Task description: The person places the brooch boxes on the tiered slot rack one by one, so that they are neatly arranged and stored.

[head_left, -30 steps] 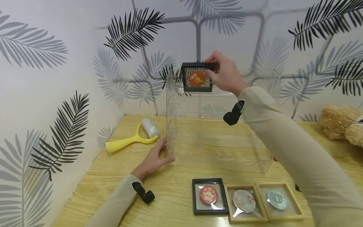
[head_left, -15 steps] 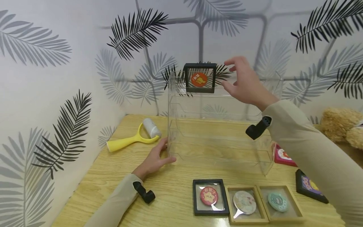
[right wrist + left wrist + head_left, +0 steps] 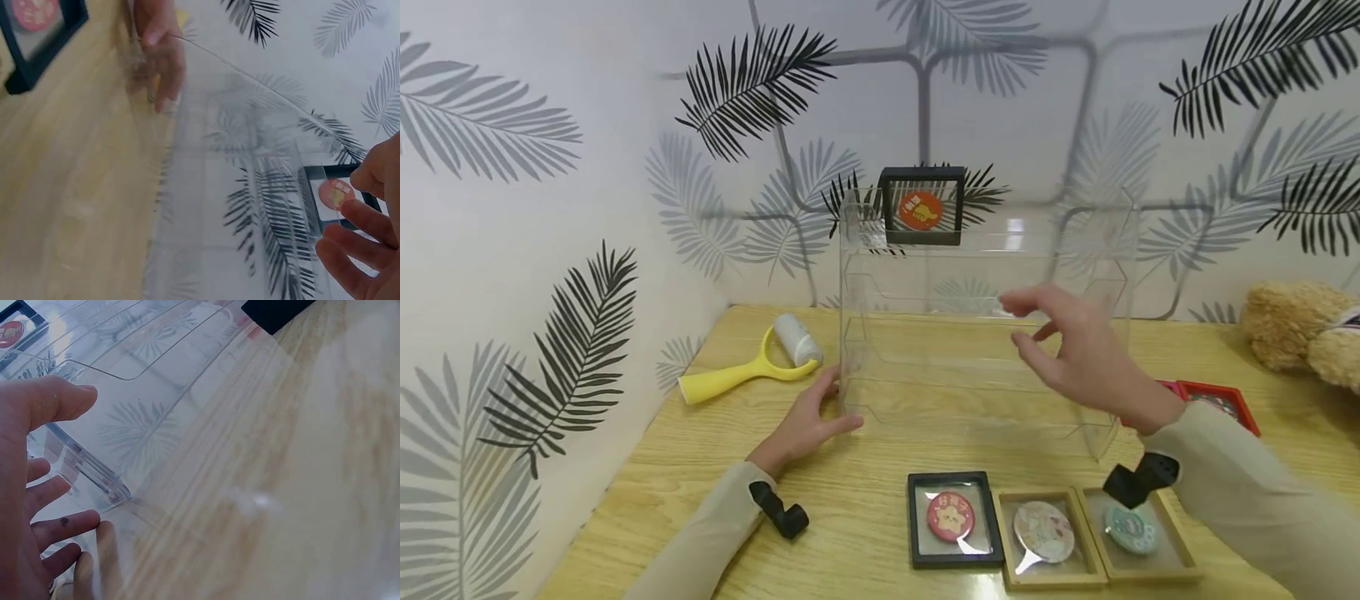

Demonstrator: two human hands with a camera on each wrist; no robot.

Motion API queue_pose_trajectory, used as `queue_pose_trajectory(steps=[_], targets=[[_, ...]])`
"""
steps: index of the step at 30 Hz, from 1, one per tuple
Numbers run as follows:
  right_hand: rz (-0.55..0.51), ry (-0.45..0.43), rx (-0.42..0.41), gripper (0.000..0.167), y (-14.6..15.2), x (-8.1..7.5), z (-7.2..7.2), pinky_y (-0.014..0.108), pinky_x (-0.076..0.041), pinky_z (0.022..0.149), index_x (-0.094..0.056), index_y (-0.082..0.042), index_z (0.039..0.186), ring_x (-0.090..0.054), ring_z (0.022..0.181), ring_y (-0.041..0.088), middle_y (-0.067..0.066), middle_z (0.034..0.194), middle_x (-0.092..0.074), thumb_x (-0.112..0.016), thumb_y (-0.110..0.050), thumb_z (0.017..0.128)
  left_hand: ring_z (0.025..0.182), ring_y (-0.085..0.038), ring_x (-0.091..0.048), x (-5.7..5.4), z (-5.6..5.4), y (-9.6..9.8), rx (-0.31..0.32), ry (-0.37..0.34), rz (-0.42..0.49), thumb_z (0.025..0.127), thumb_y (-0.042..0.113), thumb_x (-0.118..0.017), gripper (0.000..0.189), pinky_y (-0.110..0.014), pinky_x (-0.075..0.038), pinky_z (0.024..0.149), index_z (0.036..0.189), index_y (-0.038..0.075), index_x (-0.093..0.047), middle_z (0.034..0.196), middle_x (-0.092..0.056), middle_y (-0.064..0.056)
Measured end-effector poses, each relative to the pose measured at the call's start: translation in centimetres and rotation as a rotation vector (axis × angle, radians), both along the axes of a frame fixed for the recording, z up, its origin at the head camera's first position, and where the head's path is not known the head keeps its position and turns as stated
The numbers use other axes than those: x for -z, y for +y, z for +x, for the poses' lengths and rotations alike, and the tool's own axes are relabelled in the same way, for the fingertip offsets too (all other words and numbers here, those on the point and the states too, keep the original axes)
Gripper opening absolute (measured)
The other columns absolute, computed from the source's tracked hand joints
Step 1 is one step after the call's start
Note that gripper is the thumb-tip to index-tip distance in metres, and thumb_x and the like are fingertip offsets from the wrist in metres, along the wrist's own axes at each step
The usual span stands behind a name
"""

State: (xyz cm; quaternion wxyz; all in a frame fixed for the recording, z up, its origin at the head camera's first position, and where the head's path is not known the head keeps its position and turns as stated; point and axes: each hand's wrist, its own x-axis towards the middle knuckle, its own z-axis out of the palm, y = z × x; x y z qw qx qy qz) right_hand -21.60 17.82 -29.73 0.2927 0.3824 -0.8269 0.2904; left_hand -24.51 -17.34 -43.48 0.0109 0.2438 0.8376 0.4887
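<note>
Upper black frame: the black square display frame (image 3: 922, 173) with the orange round badge (image 3: 921, 211) stands upright on the top tier, toward the left end; no hand on it.
Clear rack: tiered transparent display stand (image 3: 958, 317), probably acrylic, on the wood-grain table (image 3: 880, 508).
Right hand: (image 3: 1086, 354) before the rack's right part, thumb and fingers apart, grasping nothing.
Left hand: (image 3: 805, 425) at the rack's lower left corner, fingers spread, touching the side panel, not clenched.
Frame handling: judged light and stiff, with a thin clear window that could scuff; best taken by its rim at top and side, off the window.
Rack handling: looks rigid, slick, perhaps prone to crack or slide; steady it low on a side panel.
Table front: black frame (image 3: 914, 521) with red star badge, beside two wooden frames (image 3: 1052, 582).
Right edge: red frame (image 3: 1246, 408); plush toy (image 3: 1292, 325) beyond.
Left edge: yellow-handled lint roller (image 3: 730, 379).
</note>
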Motion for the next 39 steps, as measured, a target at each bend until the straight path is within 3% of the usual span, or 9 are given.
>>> queue_pose_trajectory(steps=[4,5,10,14,17,23,27,32,39], targets=[[0.096,-0.087,-0.085,0.04,-0.3,3.2,2.2,0.025,-0.054,0.063,-0.063,-0.008,0.115,-0.06,0.088,0.014,0.004,0.107,-0.065,-0.071,0.004,0.078,0.126,-0.039,-0.049,0.1,0.0,0.0,-0.009,0.003,-0.003,0.084,0.018,-0.073,0.074,-0.057,-0.034,0.107,0.146,0.006,-0.035,0.14,-0.049,-0.021],[0.116,-0.113,-0.103,0.04,-0.3,3.9,2.7,0.024,-0.054,0.064,-0.063,-0.009,0.115,-0.061,0.088,0.013,0.003,0.108,-0.064,-0.072,0.002,0.078,0.126,-0.037,-0.05,0.5,-0.3,-0.2,-0.01,0.012,-0.002,0.084,0.02,-0.073,0.074,-0.056,-0.034,0.107,0.147,0.008,-0.035,0.14,-0.049,-0.02],[0.212,-0.272,-0.175,0.05,-0.1,7.4,4.9,0.031,-0.055,0.076,-0.057,-0.016,0.127,-0.061,0.102,0.016,-0.001,0.122,-0.059,-0.076,-0.013,0.081,0.127,-0.038,-0.049,0.5,-0.3,-0.1,0.007,0.016,0.007,0.085,0.018,-0.073,0.074,-0.057,-0.033,0.107,0.147,0.007,-0.034,0.141,-0.048,-0.02],[0.273,-0.376,-0.237,0.065,0.1,9.2,6.0,0.043,-0.05,0.093,-0.048,-0.01,0.137,-0.054,0.12,0.023,0.004,0.134,-0.054,-0.077,-0.029,0.082,0.127,-0.038,-0.049,0.4,-0.3,0.0,0.001,0.007,0.001,0.085,0.018,-0.072,0.073,-0.057,-0.033,0.108,0.147,0.008,-0.034,0.141,-0.048,-0.02],[0.291,-0.448,-0.249,0.076,-0.1,10.1,6.7,0.048,-0.045,0.099,-0.041,-0.003,0.14,-0.049,0.126,0.029,0.012,0.139,-0.05,-0.075,-0.038,0.082,0.127,-0.038,-0.049,0.4,-0.3,0.0,-0.008,0.004,0.003,0.085,0.018,-0.072,0.073,-0.057,-0.032,0.108,0.146,0.008,-0.035,0.141,-0.048,-0.02],[0.321,-0.595,-0.195,0.091,-1.1,11.1,7.6,0.047,-0.042,0.102,-0.038,-0.001,0.138,-0.048,0.123,0.025,0.01,0.138,-0.048,-0.074,-0.057,0.076,0.128,-0.039,-0.048,0.4,-0.2,-0.1,-0.009,-0.003,-0.005,0.085,0.02,-0.072,0.072,-0.058,-0.032,0.108,0.146,0.008,-0.035,0.142,-0.047,-0.02],[0.315,-0.623,-0.132,0.101,-1.7,11.1,7.9,0.049,-0.043,0.1,-0.039,0.001,0.137,-0.05,0.121,0.027,0.012,0.134,-0.05,-0.077,-0.061,0.068,0.128,-0.038,-0.048,0.4,-0.5,0.2,-0.005,0.005,-0.008,0.085,0.019,-0.072,0.072,-0.057,-0.033,0.107,0.146,0.008,-0.036,0.141,-0.048,-0.02],[0.326,-0.662,-0.069,0.111,-2.2,10.9,8.1,0.057,-0.042,0.097,-0.04,0.002,0.138,-0.048,0.122,0.033,0.016,0.135,-0.049,-0.086,-0.056,0.056,0.127,-0.036,-0.049,0.3,-0.6,0.3,-0.014,0.001,-0.01,0.085,0.019,-0.072,0.072,-0.057,-0.032,0.108,0.146,0.01,-0.036,0.14,-0.05,-0.02],[0.26,-0.766,0.004,0.101,-3.8,10.3,9.0,0.061,-0.038,0.099,-0.044,-0.008,0.137,-0.05,0.117,0.024,0.005,0.132,-0.051,-0.092,-0.043,0.055,0.129,-0.038,-0.047,0.3,-0.2,0.1,-0.022,-0.008,-0.011,0.084,0.02,-0.072,0.073,-0.058,-0.031,0.109,0.146,0.009,-0.036,0.144,-0.046,-0.019]])
